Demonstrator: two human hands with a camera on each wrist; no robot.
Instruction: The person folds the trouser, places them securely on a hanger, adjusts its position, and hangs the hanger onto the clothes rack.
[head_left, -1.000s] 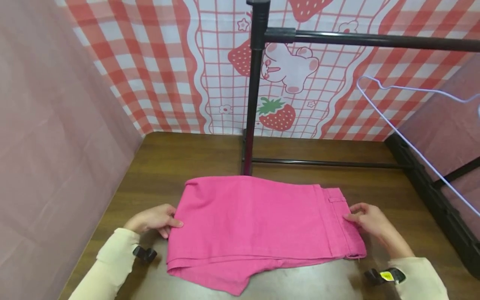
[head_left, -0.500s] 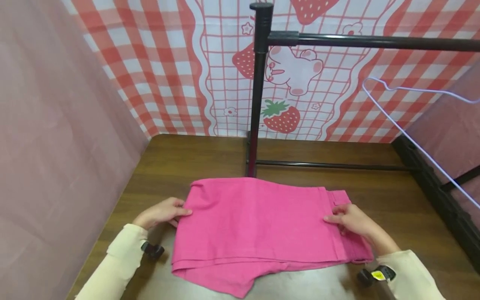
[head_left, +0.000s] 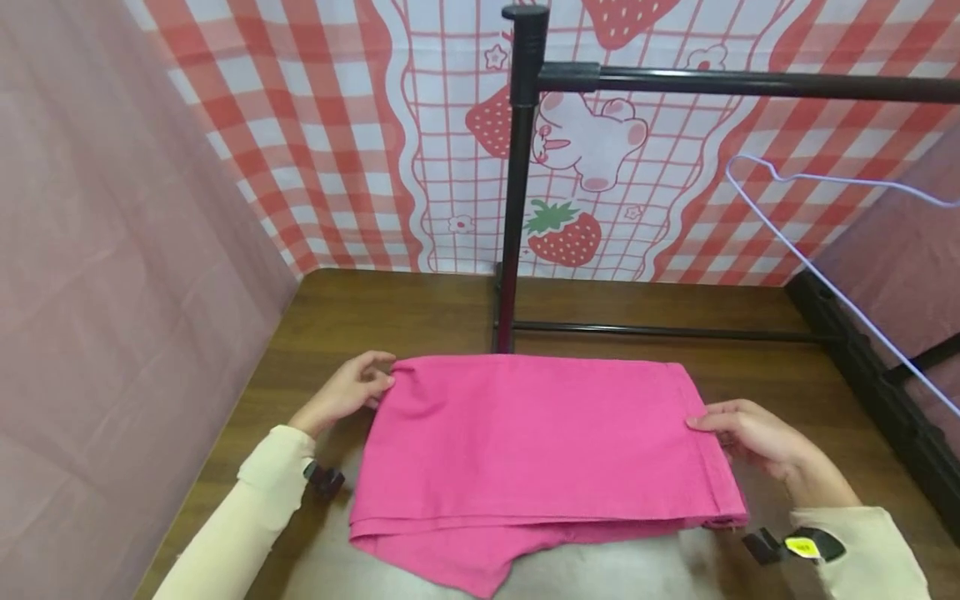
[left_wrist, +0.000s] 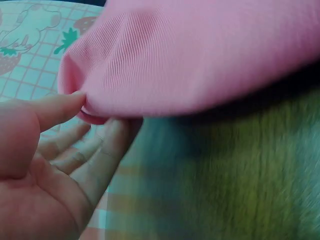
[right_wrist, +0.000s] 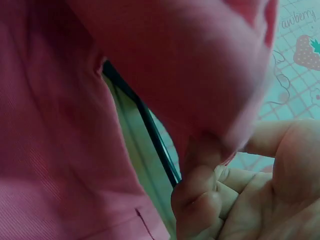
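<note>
Folded pink trousers (head_left: 540, 442) lie flat on the table, with a crotch point sticking out at the near side. My left hand (head_left: 345, 392) pinches their far left corner; in the left wrist view the thumb (left_wrist: 65, 107) presses the fold from one side and the fingers sit behind it. At the right end, my right hand (head_left: 765, 437) pinches the hem of the upper layer, thumb on top. The right wrist view shows its fingers (right_wrist: 200, 200) curled under the raised cloth, with another pink layer beside it. The upper layer covers most of the waistband.
A black garment rack (head_left: 517, 208) stands behind the trousers, its foot (head_left: 870, 392) running along the right. A lilac wire hanger (head_left: 817, 271) is at the right. Wooden table surface (head_left: 375, 312) shows behind the trousers; a pink curtain (head_left: 127, 275) borders the left.
My left hand has slid up the left edge to the far corner. My right hand went from the waistband to the upper layer's hem and drew it rightward over the waistband.
</note>
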